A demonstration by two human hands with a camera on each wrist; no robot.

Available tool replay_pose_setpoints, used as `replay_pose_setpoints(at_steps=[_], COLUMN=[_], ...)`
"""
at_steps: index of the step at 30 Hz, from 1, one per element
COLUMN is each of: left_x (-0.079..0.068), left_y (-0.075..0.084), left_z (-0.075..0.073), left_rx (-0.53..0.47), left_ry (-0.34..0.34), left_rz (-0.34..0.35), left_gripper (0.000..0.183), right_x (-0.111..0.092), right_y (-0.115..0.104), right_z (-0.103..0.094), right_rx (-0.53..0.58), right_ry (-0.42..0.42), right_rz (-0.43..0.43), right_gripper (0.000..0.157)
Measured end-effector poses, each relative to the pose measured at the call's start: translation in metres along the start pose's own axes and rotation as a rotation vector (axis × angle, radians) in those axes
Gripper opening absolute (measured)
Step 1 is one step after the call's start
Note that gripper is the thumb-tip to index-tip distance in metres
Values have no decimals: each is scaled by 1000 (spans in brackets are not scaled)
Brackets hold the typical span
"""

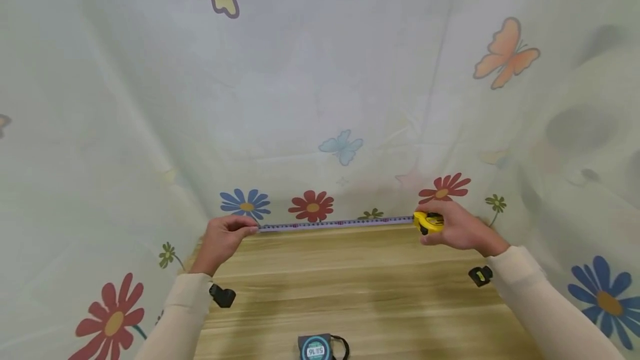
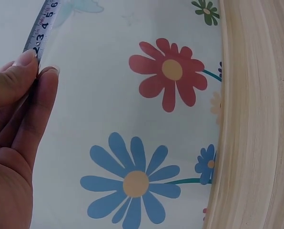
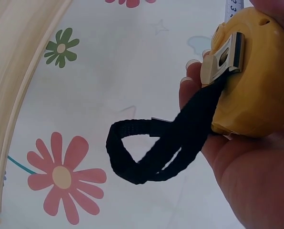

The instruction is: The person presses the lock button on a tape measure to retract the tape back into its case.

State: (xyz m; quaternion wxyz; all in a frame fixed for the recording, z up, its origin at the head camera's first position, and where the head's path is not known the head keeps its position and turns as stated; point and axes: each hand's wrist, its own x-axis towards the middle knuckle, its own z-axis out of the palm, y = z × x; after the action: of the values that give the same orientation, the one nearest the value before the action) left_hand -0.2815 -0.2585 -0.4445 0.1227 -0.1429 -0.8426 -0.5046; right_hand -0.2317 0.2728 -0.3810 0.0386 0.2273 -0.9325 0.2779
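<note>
A yellow tape measure is gripped in my right hand, with its blade drawn out level to the left. My left hand pinches the blade's free end between thumb and fingers; low numbers show just past the fingertips in the left wrist view. The blade spans the gap between both hands in front of the printed cloth. A black wrist strap hangs in a loop from the yellow case in the right wrist view.
A second tape measure, dark with a blue ring and a cord loop, lies at the near edge of the wood-grain table. Pale cloth printed with flowers and butterflies rises behind the table and along both sides.
</note>
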Motion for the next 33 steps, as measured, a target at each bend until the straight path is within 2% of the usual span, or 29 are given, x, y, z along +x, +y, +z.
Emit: replay_pose_setpoints(at_steps=[11,23,33], left_x=[3,2,0], left_y=[6,8,11], left_z=[1,4,6], left_rx=[-9,-13,-17], left_ry=[-17,-24,-26], left_rz=[-7,13,4], left_gripper=[21,9,10], right_x=[2,1,1], right_y=[0,-1,-3], right_z=[-2,-2,-1], right_rx=[13,14,38], right_ry=[-7,-7,-10], right_rz=[25,16,22], right_gripper=[58,56,58])
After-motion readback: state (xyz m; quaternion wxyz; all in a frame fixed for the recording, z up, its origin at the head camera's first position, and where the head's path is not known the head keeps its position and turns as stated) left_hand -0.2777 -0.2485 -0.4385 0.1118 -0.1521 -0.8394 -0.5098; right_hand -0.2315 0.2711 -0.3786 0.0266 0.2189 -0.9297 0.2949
